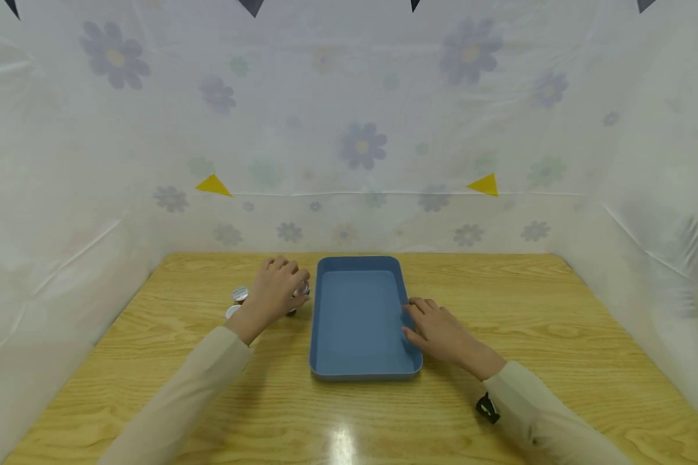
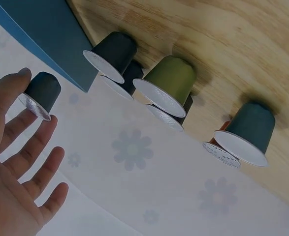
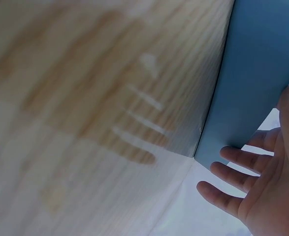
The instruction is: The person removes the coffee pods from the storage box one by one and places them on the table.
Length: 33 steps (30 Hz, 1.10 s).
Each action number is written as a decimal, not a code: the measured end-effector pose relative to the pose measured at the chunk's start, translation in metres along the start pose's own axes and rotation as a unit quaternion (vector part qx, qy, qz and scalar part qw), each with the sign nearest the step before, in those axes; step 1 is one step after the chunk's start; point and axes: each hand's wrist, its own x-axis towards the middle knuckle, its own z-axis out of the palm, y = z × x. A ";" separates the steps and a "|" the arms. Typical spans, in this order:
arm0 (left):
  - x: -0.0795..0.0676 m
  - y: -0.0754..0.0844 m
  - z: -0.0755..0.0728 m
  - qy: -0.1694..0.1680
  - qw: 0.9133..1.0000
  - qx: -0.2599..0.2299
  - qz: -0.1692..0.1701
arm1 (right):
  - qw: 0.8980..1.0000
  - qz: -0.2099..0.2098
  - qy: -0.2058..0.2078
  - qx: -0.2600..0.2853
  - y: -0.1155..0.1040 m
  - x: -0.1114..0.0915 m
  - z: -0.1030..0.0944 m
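My left hand [image 1: 274, 287] pinches a dark green coffee capsule [image 2: 43, 91] between thumb and fingertips, its silvery foil lid showing in the left wrist view. It is raised just left of the blue tray [image 1: 360, 376]. Several more capsules stand on the table by that hand, among them a black one [image 2: 117, 54], an olive green one [image 2: 171, 78] and a teal one [image 2: 247, 128]; in the head view the hand partly hides them. At the tray's right wall, my right hand [image 1: 442, 332] rests against the rim with loosely extended fingers. Nothing lies in the tray.
A wooden table [image 1: 558, 336] carries everything. Flower-patterned white sheeting [image 1: 362, 145] encloses its back and sides, with yellow triangles [image 1: 484, 185] on the back sheet. A small black object [image 1: 487, 408] shows beside the right sleeve.
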 end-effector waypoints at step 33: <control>-0.034 0.001 -0.006 0.006 0.998 0.049 0.035 | 1.000 -0.001 0.000 0.001 -0.001 0.001 -0.001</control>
